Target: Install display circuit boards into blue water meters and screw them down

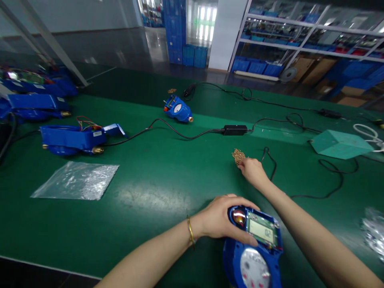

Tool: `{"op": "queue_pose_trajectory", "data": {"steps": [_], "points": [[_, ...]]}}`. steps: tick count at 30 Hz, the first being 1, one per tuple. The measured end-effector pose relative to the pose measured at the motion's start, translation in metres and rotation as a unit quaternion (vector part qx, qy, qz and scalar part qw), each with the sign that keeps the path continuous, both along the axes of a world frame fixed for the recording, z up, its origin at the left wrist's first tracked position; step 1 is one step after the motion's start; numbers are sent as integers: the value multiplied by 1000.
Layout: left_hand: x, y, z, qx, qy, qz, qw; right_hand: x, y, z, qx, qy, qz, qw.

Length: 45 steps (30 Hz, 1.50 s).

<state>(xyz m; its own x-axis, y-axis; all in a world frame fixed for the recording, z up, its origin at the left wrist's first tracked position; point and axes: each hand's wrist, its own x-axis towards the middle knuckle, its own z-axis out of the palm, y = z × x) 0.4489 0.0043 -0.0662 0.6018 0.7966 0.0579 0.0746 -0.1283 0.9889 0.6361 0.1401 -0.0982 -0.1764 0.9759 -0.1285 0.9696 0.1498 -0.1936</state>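
My left hand [220, 220] is wrapped round the top of a blue water meter [255, 248] that lies near the table's front edge; the meter has a small grey display and a round dial. My right hand [252, 170] reaches forward to a small heap of brass screws [238, 155] on the green table [156, 192], with its fingertips pinched at the heap's edge. What the fingers hold is too small to make out.
A clear plastic bag [76, 181] lies at the left. An opened blue meter [73, 138] with loose wires and another blue meter [177, 109] sit further back. Black cables and a power adapter [234, 129] cross the table. A teal box [340, 144] stands at the right.
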Motion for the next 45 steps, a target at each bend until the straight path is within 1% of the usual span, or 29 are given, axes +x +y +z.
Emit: {"op": "queue_pose_trajectory", "data": {"steps": [5, 7, 9, 11, 13, 14, 15, 17, 18, 21, 25, 27, 30, 34, 39, 45], "points": [[-1, 1, -1, 16, -15, -4, 1000, -8, -5, 12, -7, 8, -37, 999], [-1, 2, -1, 23, -23, -4, 999, -3, -11, 24, -1, 27, -56, 998], [-1, 3, -2, 27, -31, -8, 999, 9, -23, 42, 6, 64, -76, 995], [-1, 4, -3, 19, -44, -16, 999, 22, -41, 63, -3, 119, -80, 990], [0, 4, -3, -6, -49, -28, 998, 32, -62, 83, -27, 183, -71, 980], [0, 4, -3, -18, -46, -34, 998, 34, -73, 91, -47, 238, -66, 968], [0, 4, -2, -30, -38, -38, 998, 36, -82, 97, -82, 319, -65, 942], [1, 3, -1, -47, -16, -35, 998, 34, -96, 102, -150, 412, -63, 896], [1, 3, 0, -53, -5, -29, 998, 31, -100, 102, -183, 435, -60, 879], [1, 3, 3, -63, 20, -17, 998, 24, -101, 96, -268, 430, -60, 860], [2, 2, 3, -58, 19, -17, 998, 17, -95, 91, -359, 401, -64, 840], [3, 2, 1, -58, 18, -17, 998, 15, -93, 92, -381, 389, -57, 837], [3, 1, -1, -57, 22, -13, 998, 13, -93, 94, -391, 373, -60, 839], [3, 1, -2, -50, 15, -13, 999, 8, -96, 99, -381, 354, -69, 851], [3, 2, -1, -58, 22, -20, 998, 4, -99, 106, -359, 322, -58, 874], [4, 1, -3, -44, 27, -17, 998, 0, -103, 108, -337, 297, -80, 890]]}}
